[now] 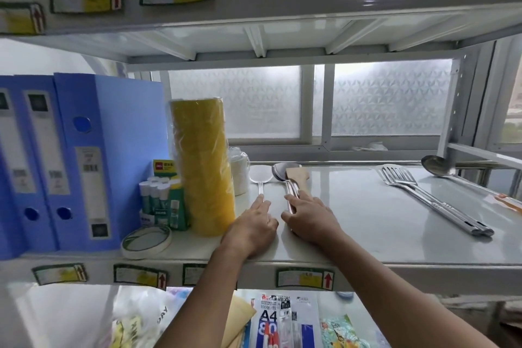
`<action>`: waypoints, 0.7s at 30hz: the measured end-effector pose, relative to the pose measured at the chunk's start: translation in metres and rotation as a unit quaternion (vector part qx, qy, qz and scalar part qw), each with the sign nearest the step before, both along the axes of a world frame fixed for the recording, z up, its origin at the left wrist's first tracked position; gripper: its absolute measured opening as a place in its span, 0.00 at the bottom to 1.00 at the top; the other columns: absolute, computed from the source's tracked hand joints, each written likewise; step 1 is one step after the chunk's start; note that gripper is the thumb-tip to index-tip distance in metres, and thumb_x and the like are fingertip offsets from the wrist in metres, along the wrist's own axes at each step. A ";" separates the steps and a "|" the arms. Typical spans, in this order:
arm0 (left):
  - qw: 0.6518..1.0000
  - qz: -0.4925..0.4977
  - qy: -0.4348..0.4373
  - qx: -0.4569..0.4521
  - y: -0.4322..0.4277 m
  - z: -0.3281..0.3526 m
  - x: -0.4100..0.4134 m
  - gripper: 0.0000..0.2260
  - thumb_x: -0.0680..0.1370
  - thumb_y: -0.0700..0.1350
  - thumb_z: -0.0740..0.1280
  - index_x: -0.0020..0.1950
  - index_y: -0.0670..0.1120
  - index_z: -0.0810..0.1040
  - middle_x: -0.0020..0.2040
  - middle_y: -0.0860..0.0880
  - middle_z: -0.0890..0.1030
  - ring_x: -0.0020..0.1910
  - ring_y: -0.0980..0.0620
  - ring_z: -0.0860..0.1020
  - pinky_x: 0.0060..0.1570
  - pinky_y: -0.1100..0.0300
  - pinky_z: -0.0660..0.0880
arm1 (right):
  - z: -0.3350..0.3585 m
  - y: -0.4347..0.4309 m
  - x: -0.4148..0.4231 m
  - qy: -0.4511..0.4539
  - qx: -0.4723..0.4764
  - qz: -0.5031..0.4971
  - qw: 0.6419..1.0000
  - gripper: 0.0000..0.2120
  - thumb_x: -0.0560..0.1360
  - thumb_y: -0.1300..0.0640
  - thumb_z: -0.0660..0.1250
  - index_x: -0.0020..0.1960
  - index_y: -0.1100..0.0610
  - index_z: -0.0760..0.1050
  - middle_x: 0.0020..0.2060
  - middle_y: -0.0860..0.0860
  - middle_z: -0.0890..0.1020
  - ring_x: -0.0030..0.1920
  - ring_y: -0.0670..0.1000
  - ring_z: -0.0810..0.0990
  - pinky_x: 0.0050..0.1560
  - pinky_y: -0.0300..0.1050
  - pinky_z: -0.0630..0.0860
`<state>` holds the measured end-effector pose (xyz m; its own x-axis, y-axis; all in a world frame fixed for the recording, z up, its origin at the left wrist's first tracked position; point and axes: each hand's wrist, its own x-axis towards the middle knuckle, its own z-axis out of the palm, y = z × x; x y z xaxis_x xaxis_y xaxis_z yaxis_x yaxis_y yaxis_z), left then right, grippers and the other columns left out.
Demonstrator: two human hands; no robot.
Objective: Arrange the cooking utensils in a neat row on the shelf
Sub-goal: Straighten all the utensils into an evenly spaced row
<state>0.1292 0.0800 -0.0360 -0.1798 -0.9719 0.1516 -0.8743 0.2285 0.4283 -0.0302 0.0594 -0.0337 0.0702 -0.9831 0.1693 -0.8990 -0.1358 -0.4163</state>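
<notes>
Two hands work the shelf [367,234]: the left hand [255,230], fingers straight, presses the pale spoon [260,175] handle, bowl toward twelve o'clock. The right hand [309,220], flat too, pins the steel spoon [282,171] and wooden spatula [296,175]. Best to slide them parallel, ends level. The slotted turners [401,179] and ladle [436,165] lie skewed at three o'clock.

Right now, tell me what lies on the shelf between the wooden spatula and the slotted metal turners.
Nothing: in the head view the shelf is bare between the wooden spatula and the slotted metal turners.
</notes>
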 end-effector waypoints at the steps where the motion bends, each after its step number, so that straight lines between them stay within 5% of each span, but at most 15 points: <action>1: 1.000 -0.001 -0.003 0.001 0.001 0.000 0.000 0.26 0.83 0.51 0.53 0.82 0.49 0.56 0.84 0.51 0.49 0.80 0.48 0.59 0.77 0.51 0.58 | 0.000 0.000 0.000 0.000 -0.001 -0.002 1.000 0.33 0.74 0.39 0.56 0.79 0.43 0.62 0.80 0.47 0.61 0.77 0.57 0.62 0.75 0.58 0.61; 21: 1.000 -0.016 -0.025 -0.001 -0.006 -0.003 0.002 0.29 0.83 0.55 0.56 0.83 0.52 0.54 0.84 0.54 0.47 0.81 0.52 0.56 0.78 0.51 0.57 | 0.000 0.001 0.001 0.016 -0.012 -0.009 1.000 0.32 0.76 0.41 0.52 0.79 0.47 0.62 0.80 0.48 0.61 0.78 0.58 0.60 0.73 0.59 0.59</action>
<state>0.1311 0.0738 -0.0387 -0.2191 -0.9650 0.1442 -0.8867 0.2586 0.3833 -0.0292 0.0605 -0.0340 0.0587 -0.9798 0.1914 -0.9141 -0.1298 -0.3842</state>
